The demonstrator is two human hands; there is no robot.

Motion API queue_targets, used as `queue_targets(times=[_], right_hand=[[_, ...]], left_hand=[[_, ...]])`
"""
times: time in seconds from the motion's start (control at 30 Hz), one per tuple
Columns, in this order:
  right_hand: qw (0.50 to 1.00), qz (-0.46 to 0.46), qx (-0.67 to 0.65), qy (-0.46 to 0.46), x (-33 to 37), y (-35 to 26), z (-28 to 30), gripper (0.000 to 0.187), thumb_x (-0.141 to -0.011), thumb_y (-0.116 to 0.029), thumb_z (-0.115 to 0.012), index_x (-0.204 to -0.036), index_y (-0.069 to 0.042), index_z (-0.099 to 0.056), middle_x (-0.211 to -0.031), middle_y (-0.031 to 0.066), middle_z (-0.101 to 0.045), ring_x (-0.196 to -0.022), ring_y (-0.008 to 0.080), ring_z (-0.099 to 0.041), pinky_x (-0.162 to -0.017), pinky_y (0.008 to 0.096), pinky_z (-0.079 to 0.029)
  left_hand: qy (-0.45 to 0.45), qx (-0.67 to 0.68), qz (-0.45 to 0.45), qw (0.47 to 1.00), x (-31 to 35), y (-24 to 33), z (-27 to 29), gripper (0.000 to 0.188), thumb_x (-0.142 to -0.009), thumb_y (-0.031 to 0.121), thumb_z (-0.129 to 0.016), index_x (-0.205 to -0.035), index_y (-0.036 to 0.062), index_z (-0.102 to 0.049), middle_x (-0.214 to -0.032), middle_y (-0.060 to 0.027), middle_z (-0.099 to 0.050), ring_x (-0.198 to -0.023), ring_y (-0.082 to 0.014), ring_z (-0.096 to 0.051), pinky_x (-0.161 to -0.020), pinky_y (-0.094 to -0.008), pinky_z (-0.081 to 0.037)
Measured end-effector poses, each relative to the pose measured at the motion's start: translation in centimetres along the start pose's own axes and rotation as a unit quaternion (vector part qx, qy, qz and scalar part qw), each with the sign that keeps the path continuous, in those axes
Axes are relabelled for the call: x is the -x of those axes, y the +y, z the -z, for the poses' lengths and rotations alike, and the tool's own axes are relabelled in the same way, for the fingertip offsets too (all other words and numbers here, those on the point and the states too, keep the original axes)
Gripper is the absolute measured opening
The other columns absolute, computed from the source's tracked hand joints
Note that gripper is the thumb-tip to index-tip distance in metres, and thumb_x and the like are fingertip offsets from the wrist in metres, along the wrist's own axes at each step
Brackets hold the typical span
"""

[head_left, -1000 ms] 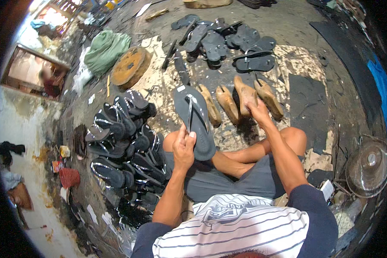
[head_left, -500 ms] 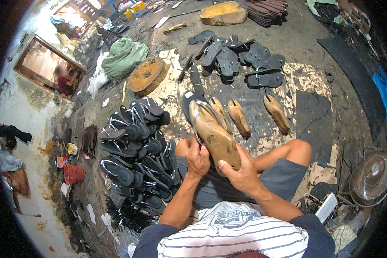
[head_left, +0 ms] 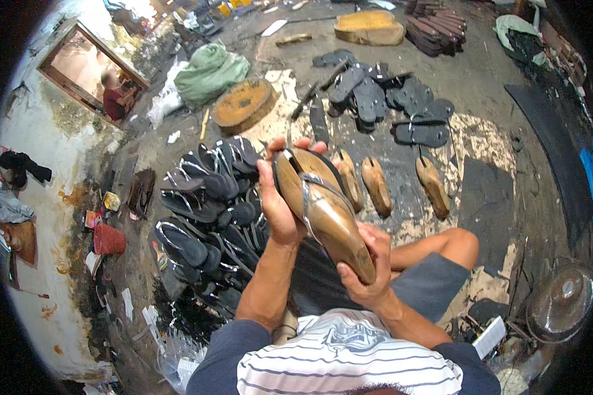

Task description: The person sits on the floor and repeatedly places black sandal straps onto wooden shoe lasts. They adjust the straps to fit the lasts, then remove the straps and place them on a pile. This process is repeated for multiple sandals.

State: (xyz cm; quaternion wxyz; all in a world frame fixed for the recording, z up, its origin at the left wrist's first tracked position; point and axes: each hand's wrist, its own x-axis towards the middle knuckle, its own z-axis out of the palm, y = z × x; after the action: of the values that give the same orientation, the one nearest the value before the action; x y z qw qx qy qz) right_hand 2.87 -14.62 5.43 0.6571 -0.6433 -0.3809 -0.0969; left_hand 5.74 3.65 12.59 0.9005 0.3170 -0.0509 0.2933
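A brown wooden shoe last (head_left: pixel 327 220) lies slanted in front of me, heel toward my body. A shiny dark sandal strap (head_left: pixel 336 191) crosses it, and the edge of a black sole shows round its toe. My left hand (head_left: pixel 280 207) cups the toe end from beneath, fingertips curling over the far edge. Around the heel end, my right hand (head_left: pixel 369 266) is closed with its thumb on the near side. Three more lasts, a partly covered one (head_left: pixel 349 184), a middle one (head_left: pixel 377 187) and a right one (head_left: pixel 433 187), rest on the floor beyond.
Finished black sandals (head_left: pixel 194 253) are heaped at my left. Black soles (head_left: pixel 366 95) lie scattered farther off. Two round wooden blocks, one left (head_left: pixel 244 105) and one far (head_left: pixel 369 27), sit on the floor. A fan (head_left: pixel 563 299) stands at right; another person (head_left: pixel 114 99) is beyond a wall opening.
The last has turned over sideways, so its strapped face now shows more fully. My left hand has shifted from its side up to the toe. My right hand still grips the heel.
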Motion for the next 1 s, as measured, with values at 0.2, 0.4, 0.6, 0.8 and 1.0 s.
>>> queue_targets(times=[0.2,0.4,0.6,0.8,1.0], right_hand=[[0.992,-0.014,0.109,-0.063,-1.6,1.8,0.0,0.08,-0.075,-0.015,-0.085,-0.142,-0.003,-0.042,-0.137,0.023,-0.047,-0.123,0.0383,-0.046,-0.103,0.0474,-0.037],[0.98,-0.06,-0.002,-0.187,-6.1,2.0,3.7,0.067,-0.082,-0.029,-0.078,-0.138,-0.003,-0.052,-0.129,0.0202,-0.052,-0.121,0.0351,-0.049,-0.102,0.0464,-0.04],[0.947,-0.174,-0.059,-0.263,-6.7,1.2,3.4,0.038,-0.09,-0.017,-0.069,-0.124,-0.002,-0.065,-0.108,0.0162,-0.061,-0.104,0.0313,-0.06,-0.093,0.0372,-0.048],[0.824,-0.409,-0.298,-0.253,2.4,3.6,6.5,0.039,-0.108,-0.037,-0.042,-0.1,-0.003,-0.059,-0.096,0.0036,-0.058,-0.091,0.0139,-0.055,-0.083,0.0291,-0.047],[0.683,-0.572,-0.421,-0.172,5.9,-2.3,5.6,0.049,-0.101,-0.052,-0.052,-0.078,-0.009,-0.057,-0.063,-0.0055,-0.046,-0.056,0.0042,-0.039,-0.052,0.0211,-0.029]], left_hand=[[0.014,-0.429,-0.027,0.903,6.7,-2.4,2.0,0.117,-0.077,0.056,-0.08,-0.156,0.0167,-0.002,-0.147,-0.018,-0.036,-0.127,-0.0286,-0.049,-0.109,-0.0448,-0.041],[0.056,-0.373,0.073,0.923,8.9,-1.8,2.8,0.095,-0.073,0.025,-0.089,-0.132,0.0113,-0.016,-0.129,-0.0152,-0.039,-0.12,-0.0224,-0.046,-0.106,-0.0398,-0.039],[0.05,-0.295,0.17,0.939,11.9,-1.8,2.3,0.087,-0.072,0.023,-0.087,-0.123,0.0145,-0.017,-0.127,-0.015,-0.044,-0.122,-0.0231,-0.047,-0.108,-0.0385,-0.037],[0.169,-0.076,0.273,0.944,15.5,0.9,-0.2,0.091,-0.067,0.034,-0.085,-0.128,0.0216,-0.017,-0.133,-0.0173,-0.038,-0.125,-0.0319,-0.048,-0.103,-0.0465,-0.049],[0.209,-0.027,0.323,0.923,19.0,1.7,2.9,0.098,-0.065,0.044,-0.088,-0.129,0.0227,-0.018,-0.135,-0.0158,-0.037,-0.129,-0.0329,-0.047,-0.106,-0.048,-0.048]])
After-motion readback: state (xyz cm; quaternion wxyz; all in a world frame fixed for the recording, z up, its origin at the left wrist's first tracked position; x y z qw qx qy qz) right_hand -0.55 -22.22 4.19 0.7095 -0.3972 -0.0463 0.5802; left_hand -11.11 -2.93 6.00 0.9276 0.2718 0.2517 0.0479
